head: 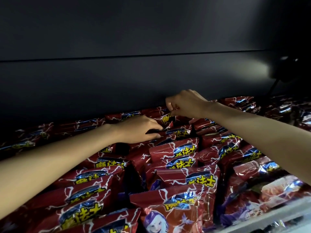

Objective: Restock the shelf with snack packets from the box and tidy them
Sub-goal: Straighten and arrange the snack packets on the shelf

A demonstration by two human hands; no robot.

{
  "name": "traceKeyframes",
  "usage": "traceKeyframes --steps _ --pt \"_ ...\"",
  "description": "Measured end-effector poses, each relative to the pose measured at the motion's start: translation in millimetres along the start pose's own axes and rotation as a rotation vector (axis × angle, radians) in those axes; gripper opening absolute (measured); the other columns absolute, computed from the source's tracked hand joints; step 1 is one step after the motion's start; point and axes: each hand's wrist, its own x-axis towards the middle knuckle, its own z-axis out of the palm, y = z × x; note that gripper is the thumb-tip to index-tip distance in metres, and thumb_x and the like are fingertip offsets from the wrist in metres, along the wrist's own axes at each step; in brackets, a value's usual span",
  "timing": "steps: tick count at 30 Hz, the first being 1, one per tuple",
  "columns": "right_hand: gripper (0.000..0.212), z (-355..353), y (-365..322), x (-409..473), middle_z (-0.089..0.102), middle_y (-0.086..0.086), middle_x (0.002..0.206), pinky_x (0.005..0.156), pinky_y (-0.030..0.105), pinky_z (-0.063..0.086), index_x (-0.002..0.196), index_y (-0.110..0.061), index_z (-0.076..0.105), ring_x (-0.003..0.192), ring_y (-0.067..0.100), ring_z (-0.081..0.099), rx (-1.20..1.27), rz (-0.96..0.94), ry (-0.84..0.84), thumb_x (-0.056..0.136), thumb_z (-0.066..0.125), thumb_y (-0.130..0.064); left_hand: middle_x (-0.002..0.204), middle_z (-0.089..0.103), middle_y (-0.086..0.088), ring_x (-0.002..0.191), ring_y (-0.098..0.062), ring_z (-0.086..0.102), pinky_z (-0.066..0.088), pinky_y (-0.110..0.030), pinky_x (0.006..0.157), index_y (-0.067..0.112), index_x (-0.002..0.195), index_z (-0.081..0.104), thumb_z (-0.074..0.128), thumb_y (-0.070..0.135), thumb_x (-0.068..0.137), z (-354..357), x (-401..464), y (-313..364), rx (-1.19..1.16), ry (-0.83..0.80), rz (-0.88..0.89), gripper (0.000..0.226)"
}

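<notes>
Several rows of red snack packets with yellow lettering stand packed on the shelf, filling the lower half of the view. Far back in the middle row, my right hand pinches the top edge of a rear packet between thumb and fingers. My left hand reaches in beside it, fingers stretched forward and touching the packets just in front of that one. The box is out of view.
The dark back wall of the shelf rises right behind the packets. A pale shelf front rail runs along the lower right. A dark bracket sits at the upper right.
</notes>
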Motion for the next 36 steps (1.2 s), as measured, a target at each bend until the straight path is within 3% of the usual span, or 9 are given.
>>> traceKeyframes --steps 5,11,15,18,21,26,29,34,36 --pt "0.018 20.1 0.8 -6.4 0.066 -0.001 0.095 0.072 0.031 0.047 0.098 -0.019 0.06 0.086 0.019 0.061 0.078 0.01 -0.017 0.083 0.069 -0.024 0.136 0.051 0.005 0.126 -0.009 0.04 0.024 -0.016 0.101 0.02 0.137 0.048 0.046 0.042 0.096 2.9 2.3 -4.2 0.122 0.023 -0.002 0.046" --pt "0.019 -4.0 20.1 -20.7 0.067 -0.006 0.099 0.081 0.031 0.051 0.101 -0.021 0.064 0.086 0.009 0.061 0.196 0.034 0.03 0.084 0.071 -0.026 0.126 0.054 0.013 0.118 -0.005 0.039 0.023 -0.019 0.095 0.024 0.128 0.057 0.045 0.046 0.095 1.4 6.2 -6.8 0.228 0.118 0.057 0.042" --pt "0.01 -22.9 57.2 -46.3 0.07 -0.004 0.093 0.079 0.03 0.051 0.098 -0.026 0.068 0.081 0.013 0.065 0.13 0.133 0.079 0.089 0.064 -0.024 0.102 0.063 0.006 0.09 -0.011 0.058 0.046 -0.028 0.085 0.02 0.101 0.07 0.035 0.046 0.097 0.8 13.3 0.2 0.153 0.222 0.009 0.043" --pt "0.014 -25.5 79.6 -64.6 0.071 -0.005 0.094 0.076 0.029 0.05 0.096 -0.026 0.071 0.085 0.016 0.067 0.022 0.151 -0.012 0.091 0.058 -0.021 0.091 0.058 0.005 0.069 -0.011 0.053 0.052 -0.037 0.07 0.015 0.093 0.067 0.042 0.033 0.098 -4.4 26.7 8.9 0.194 0.318 -0.013 0.031" --pt "0.017 -20.9 92.6 -72.1 0.07 -0.007 0.101 0.075 0.025 0.044 0.105 -0.025 0.07 0.091 0.011 0.064 -0.067 0.095 -0.15 0.092 0.059 -0.026 0.102 0.06 0.003 0.08 -0.009 0.055 0.051 -0.032 0.079 0.017 0.103 0.065 0.048 0.03 0.097 -12.3 45.1 18.9 0.203 0.307 -0.017 0.022" --pt "0.034 -12.7 96.3 -63.5 0.064 -0.008 0.113 0.075 0.022 0.041 0.12 -0.023 0.063 0.096 0.007 0.059 0.03 -0.039 -0.278 0.09 0.062 -0.038 0.121 0.056 0.004 0.115 -0.012 0.049 0.043 -0.032 0.097 0.023 0.126 0.054 0.054 0.033 0.094 -11.8 80.2 34.4 0.224 0.157 -0.016 0.033" --pt "0.031 -10.7 97.6 -59.4 0.063 -0.005 0.107 0.069 0.021 0.038 0.118 -0.022 0.063 0.089 0.007 0.057 0.065 -0.109 -0.264 0.09 0.062 -0.034 0.124 0.053 0.005 0.118 -0.012 0.046 0.042 -0.031 0.098 0.027 0.13 0.052 0.055 0.029 0.094 -7.3 93.4 38.8 0.24 0.098 -0.047 0.036" --pt "0.02 -11.8 108.4 -73.8 0.068 -0.01 0.099 0.064 0.003 0.035 0.108 -0.023 0.069 0.072 -0.009 0.054 0.212 -0.104 -0.281 0.091 0.061 -0.031 0.125 0.05 0.013 0.116 -0.006 0.043 0.042 -0.029 0.093 0.033 0.122 0.058 0.053 0.035 0.092 -7.8 94.0 39.0 0.229 0.055 -0.079 0.03" --pt "0.02 -12.4 109.1 -77.8 0.069 -0.012 0.098 0.067 0.008 0.039 0.108 -0.024 0.07 0.072 -0.01 0.055 0.236 -0.069 -0.319 0.093 0.059 -0.031 0.126 0.049 0.015 0.117 -0.005 0.041 0.041 -0.028 0.094 0.034 0.121 0.058 0.055 0.04 0.091 -10.1 95.1 38.8 0.211 0.028 -0.091 0.03"
